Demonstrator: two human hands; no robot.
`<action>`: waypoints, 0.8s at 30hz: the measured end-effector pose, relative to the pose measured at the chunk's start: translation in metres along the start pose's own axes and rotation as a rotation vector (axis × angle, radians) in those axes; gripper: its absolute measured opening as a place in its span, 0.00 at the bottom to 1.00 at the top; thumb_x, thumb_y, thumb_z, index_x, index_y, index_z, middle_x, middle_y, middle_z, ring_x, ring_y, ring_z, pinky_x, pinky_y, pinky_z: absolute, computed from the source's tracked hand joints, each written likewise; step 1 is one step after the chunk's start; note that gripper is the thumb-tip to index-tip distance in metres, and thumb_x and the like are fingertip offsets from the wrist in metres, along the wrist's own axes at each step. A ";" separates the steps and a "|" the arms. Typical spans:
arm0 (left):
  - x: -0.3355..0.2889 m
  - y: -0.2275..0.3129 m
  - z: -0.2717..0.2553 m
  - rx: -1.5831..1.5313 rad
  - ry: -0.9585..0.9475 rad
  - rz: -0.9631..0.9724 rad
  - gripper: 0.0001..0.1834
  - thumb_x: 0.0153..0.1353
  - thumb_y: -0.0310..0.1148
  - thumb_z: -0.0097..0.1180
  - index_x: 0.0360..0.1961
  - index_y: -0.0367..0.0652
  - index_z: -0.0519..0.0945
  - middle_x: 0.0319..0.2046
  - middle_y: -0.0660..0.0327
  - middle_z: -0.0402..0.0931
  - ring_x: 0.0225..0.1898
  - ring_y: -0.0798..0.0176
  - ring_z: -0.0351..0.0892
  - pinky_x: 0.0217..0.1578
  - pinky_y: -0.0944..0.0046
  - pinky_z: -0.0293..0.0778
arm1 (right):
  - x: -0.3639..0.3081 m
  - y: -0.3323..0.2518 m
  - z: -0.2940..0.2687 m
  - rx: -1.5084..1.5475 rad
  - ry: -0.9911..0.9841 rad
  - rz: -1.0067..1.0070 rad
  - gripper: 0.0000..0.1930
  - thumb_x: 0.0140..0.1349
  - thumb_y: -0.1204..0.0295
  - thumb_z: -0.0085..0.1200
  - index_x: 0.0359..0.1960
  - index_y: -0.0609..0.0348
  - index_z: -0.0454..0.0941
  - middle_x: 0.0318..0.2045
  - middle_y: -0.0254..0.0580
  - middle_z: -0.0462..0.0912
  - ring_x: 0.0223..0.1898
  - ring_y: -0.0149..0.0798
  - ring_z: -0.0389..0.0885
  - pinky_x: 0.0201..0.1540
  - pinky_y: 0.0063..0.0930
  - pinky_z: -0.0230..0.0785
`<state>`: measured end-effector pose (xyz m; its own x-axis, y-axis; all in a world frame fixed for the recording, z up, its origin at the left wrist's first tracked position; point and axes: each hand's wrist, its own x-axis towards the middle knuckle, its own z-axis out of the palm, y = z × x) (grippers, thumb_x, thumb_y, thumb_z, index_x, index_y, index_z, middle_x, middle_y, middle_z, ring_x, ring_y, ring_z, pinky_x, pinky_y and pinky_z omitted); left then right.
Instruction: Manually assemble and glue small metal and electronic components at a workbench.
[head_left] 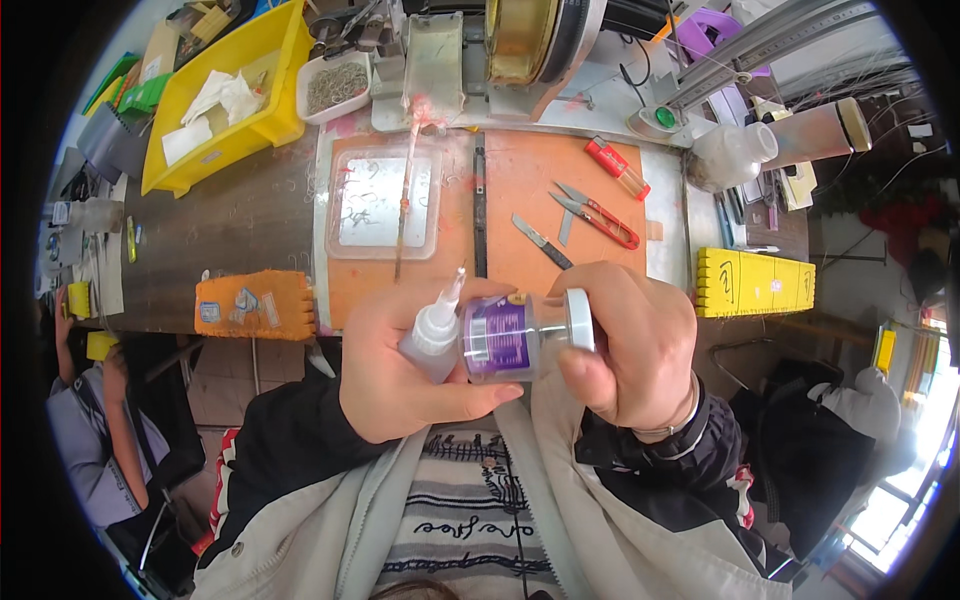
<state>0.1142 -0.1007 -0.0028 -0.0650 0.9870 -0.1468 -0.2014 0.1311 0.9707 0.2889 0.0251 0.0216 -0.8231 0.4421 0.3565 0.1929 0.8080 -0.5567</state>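
Observation:
My left hand (375,375) is closed around two things side by side. One is a translucent white squeeze bottle (436,330) with a thin nozzle pointing up and away from me. The other is a small clear jar (500,340) with a purple label, lying sideways with its top to the right. My right hand (645,335) grips the jar's silvery-white lid (580,318) between thumb and curled fingers. A narrower clear section shows between label and lid; whether the lid is still attached, I cannot tell. Both hands are above the bench's front edge.
On the orange mat lie a craft knife (541,241), red-handled thread snips (600,218) and a red lighter (617,168). A clear shallow tray (435,205) has a thin stick (404,210) across it. A yellow bin (290,95) stands far left, and another person's arm (125,430) shows at left.

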 end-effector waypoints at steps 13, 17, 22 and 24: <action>-0.003 -0.009 0.004 -0.193 0.091 0.001 0.28 0.43 0.23 0.69 0.48 0.36 0.73 0.40 0.61 0.77 0.40 0.73 0.74 0.40 0.71 0.71 | 0.008 -0.003 0.011 -0.106 -0.049 0.101 0.17 0.60 0.59 0.42 0.22 0.59 0.71 0.12 0.41 0.66 0.13 0.46 0.68 0.18 0.34 0.60; -0.007 -0.008 0.003 -0.282 0.105 -0.101 0.26 0.43 0.21 0.68 0.46 0.36 0.74 0.38 0.62 0.77 0.39 0.73 0.74 0.40 0.70 0.71 | 0.006 0.000 0.012 -0.063 -0.004 -0.016 0.20 0.53 0.53 0.52 0.18 0.58 0.67 0.09 0.38 0.64 0.10 0.42 0.66 0.14 0.33 0.56; -0.003 -0.002 0.001 -0.384 0.059 -0.215 0.24 0.41 0.21 0.69 0.43 0.35 0.76 0.34 0.63 0.76 0.32 0.73 0.74 0.35 0.72 0.71 | 0.011 0.004 0.011 -0.083 0.053 -0.119 0.22 0.52 0.52 0.52 0.15 0.57 0.66 0.10 0.36 0.64 0.10 0.41 0.65 0.13 0.32 0.56; -0.002 -0.001 0.002 -0.378 0.050 -0.235 0.24 0.43 0.24 0.68 0.43 0.34 0.75 0.33 0.62 0.76 0.29 0.72 0.75 0.32 0.72 0.72 | 0.013 0.007 0.010 -0.122 0.074 -0.217 0.21 0.52 0.52 0.51 0.15 0.57 0.66 0.10 0.36 0.64 0.09 0.40 0.65 0.13 0.32 0.55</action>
<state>0.1162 -0.1030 -0.0033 -0.0201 0.9276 -0.3731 -0.5587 0.2991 0.7736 0.2738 0.0326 0.0150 -0.8119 0.2766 0.5141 0.0824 0.9261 -0.3681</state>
